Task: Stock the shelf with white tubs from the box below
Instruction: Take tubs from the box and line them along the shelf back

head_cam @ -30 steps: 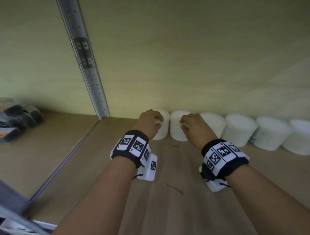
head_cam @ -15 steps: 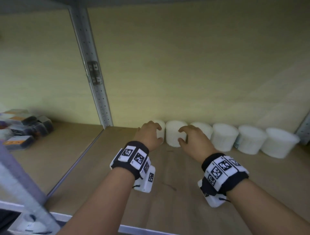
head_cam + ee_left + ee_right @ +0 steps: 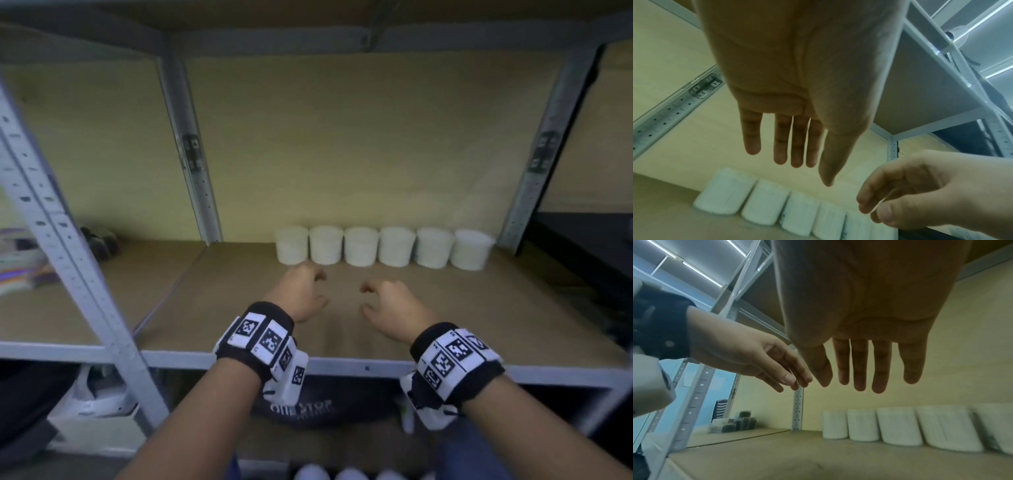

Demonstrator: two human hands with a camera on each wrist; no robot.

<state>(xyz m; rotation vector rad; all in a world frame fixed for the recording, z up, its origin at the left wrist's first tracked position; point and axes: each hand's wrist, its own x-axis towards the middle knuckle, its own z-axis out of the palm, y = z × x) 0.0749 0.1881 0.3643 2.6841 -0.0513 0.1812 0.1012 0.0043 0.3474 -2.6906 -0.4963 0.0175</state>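
Restocking entry, step in hand judged as the return trip to the box below for more white tubs.

Shelf (image 3: 376, 329): brown board in a grey metal frame, wide bare area in front of the stock and to its left.

Row of white tubs (image 3: 383, 246): six, upright, side by side against the back panel, neighbours touching or nearly so, the row running from the middle of the bay to the right upright.

Box below: only partly in view under the shelf's front rail; a few white rounded tops (image 3: 346, 474) show at the bottom edge of the head view, probably the remaining tubs.

Left hand (image 3: 298, 298): above the shelf, just in front of the leftmost tub, apart from it. Fingers (image 3: 781, 146) hang loosely extended, holding nothing.

Right hand (image 3: 394, 308): level with the left, near it, not touching. Fingers (image 3: 859, 369) likewise relaxed and empty.

Handling note: draw both wrists clear of the front rail before dropping to the box. Take one tub per hand by its side wall, keep it upright, and set it down left of the row or start a second row in front, sliding it home gently so the standing tubs are not knocked.
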